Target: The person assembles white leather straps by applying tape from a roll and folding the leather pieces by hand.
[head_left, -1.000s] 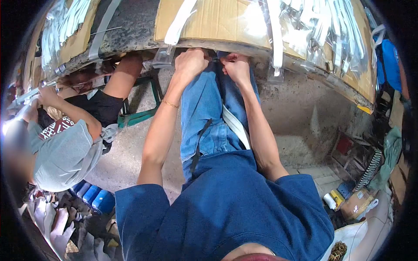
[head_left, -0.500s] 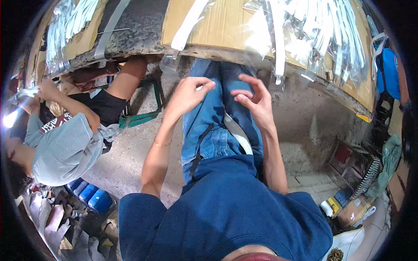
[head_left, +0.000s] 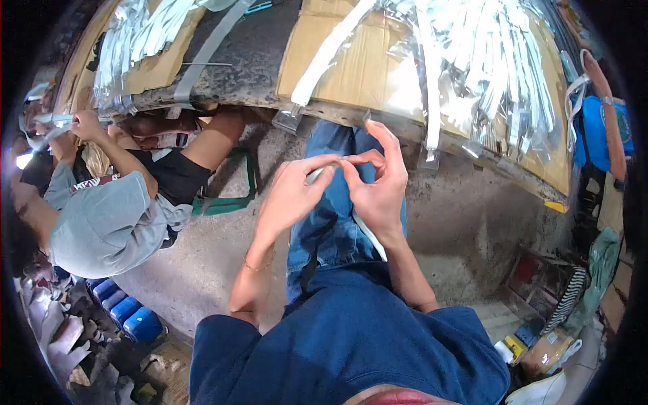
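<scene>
My left hand and my right hand meet above my jeans-clad lap. Their thumbs and forefingers pinch the top end of a pale grey strap that runs down over my thigh. The hands sit just below the front edge of a dark worktable covered with cardboard sheets and many clear plastic bags of pale straps.
At the left a seated person in a grey shirt handles straps at the table's end. Blue containers lie on the concrete floor at lower left. Boxes and clutter crowd the right side. A green stool frame stands under the table.
My hands pulled back from the table's underside, opened briefly in mid-air, then came together pinching the strap's end above my lap. The view tilted up, showing more tabletop.
</scene>
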{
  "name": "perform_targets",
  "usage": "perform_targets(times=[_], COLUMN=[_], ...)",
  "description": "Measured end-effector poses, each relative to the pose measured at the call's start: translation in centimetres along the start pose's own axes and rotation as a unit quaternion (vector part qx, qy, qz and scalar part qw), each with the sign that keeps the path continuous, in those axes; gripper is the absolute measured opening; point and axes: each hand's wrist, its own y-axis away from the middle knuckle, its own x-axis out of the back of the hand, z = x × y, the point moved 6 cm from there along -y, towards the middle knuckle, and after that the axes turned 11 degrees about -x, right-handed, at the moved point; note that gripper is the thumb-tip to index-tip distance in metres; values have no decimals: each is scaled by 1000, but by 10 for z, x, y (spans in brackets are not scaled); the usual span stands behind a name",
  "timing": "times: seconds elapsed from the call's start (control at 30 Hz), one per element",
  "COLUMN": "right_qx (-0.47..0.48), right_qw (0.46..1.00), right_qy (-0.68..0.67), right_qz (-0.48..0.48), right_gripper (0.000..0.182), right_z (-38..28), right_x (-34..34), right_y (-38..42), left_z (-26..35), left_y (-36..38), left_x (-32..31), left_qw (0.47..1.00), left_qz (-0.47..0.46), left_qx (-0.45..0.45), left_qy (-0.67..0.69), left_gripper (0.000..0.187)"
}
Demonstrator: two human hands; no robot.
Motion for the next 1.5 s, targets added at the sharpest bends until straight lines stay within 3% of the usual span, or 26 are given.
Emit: perform_targets(times=[0.07,0.13,0.17,0.3,0.37,0.4,0.47,0.6,0.67,0.77,0.83,0.87,0.93,0.97,1.0,1.03,1.07,1.1,1.13,1.2,1.27,1.3,1.33,1.4,1.43,1.5], right_qx=[20,70,54,77,50,15,51,92,106,38,182,176,184,176,84,-11,-22,-9,6,-8,-14,-31,-45,-88,-88,-99], right_qw=[1000,996,997,995,996,997,991,966,959,932,903,906,948,949,982,997,996,1000,998,997,994,985,971,960,955,950], right_qy=[6,43,37,18,14,12,77,221,249,359,369,368,226,226,154,81,87,22,-46,-20,2,-71,-141,-150,-160,-169], right_qz=[11,35,45,68,75,78,96,98,88,30,119,117,131,131,74,16,13,-12,-39,-78,-112,-152,-188,-220,-234,-245], right_gripper=[62,63,64,62,59,58,59,67,71,73,63,63,56,56,46,36,36,30,24,22,20,19,18,18,17,17], right_z=[-16,-30,-33,-50,-42,-31,1,-2,2,22,3,4,-12,-22,-24,-17,-10,-6,-7,-8,-3,7,14,26,30,34], right_x=[-9,-21,-29,-58,-74,-82,-106,-125,-128,-129,-124,-120,-90,-72,-49,-31,-14,-3,4,16,21,18,17,14,10,12], right_y=[-6,-19,-30,-87,-121,-140,-177,-193,-200,-208,-195,-196,-202,-201,-203,-201,-193,-186,-179,-154,-135,-128,-126,-120,-122,-115], left_z=[24,30,44,52,37,27,-6,-46,-59,-68,-70,-71,-72,-72,-66,-52,-47,-43,-47,-8,-37,-79,-124,-148,-145,-144], left_y=[-9,-18,-27,-71,-103,-118,-146,-193,-213,-231,-236,-236,-235,-232,-227,-223,-215,-207,-196,-153,-89,-63,-48,-31,-27,-7], left_x=[20,46,57,100,118,125,126,119,108,97,98,99,101,101,99,97,94,92,93,102,105,93,76,47,41,38], left_qw=[998,975,967,919,858,857,844,807,795,773,763,761,766,785,785,788,790,792,794,798,909,951,961,943,942,933], left_qz=[17,39,90,91,15,25,3,-24,-96,-118,-153,-159,-179,-168,-177,-155,-132,-73,-75,186,279,278,268,226,168,122], left_qx=[-5,109,60,104,143,136,115,64,74,65,103,105,105,111,112,73,38,-43,-34,-319,-156,-90,-23,1,-22,0], left_qy=[-60,-190,-230,-369,-493,-496,-524,-587,-594,-619,-620,-621,-609,-586,-583,-591,-597,-605,-603,-476,-269,-102,70,244,289,340], left_gripper=[37,47,48,55,68,68,74,66,56,48,53,53,46,53,53,55,58,47,47,35,21,24,30,50,63,67])
